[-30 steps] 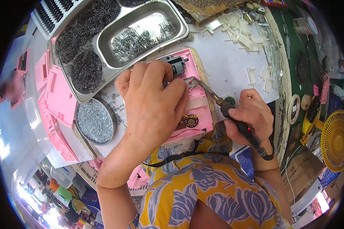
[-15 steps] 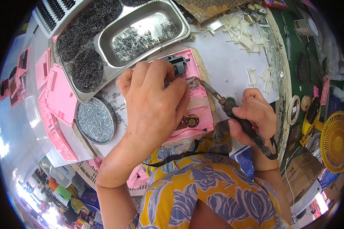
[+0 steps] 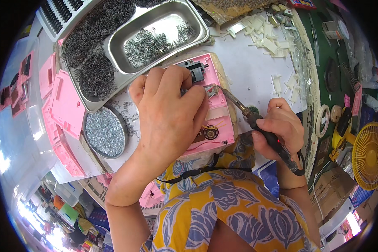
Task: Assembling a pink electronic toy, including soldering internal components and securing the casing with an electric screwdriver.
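Observation:
My right hand [image 3: 279, 128] is wrapped round a black-handled soldering iron [image 3: 266, 133], which has a small red light on its grip. The iron's tip touches or nearly touches a small metal part [image 3: 211, 90] at the right of a pink plastic housing [image 3: 216, 113]. Over the left of that housing lies my left hand [image 3: 166, 109], its fingers bent and pressed together; whatever they pinch is hidden beneath them. Also inside the housing are a dark motor-like part [image 3: 196, 70] and a round black speaker-like disc [image 3: 210, 132] with thin wires.
A steel tray [image 3: 113, 44] heaped with dark springs stands at the far left, near a round dish [image 3: 105, 132] of small metal pieces. Pink plastic shells [image 3: 65, 105] lie left. White plastic parts [image 3: 269, 35] are scattered far right; a yellow fan [image 3: 368, 155] stands at right.
The soldering iron's tip has shifted very slightly at the metal part. My left hand and the pink housing stay where they were.

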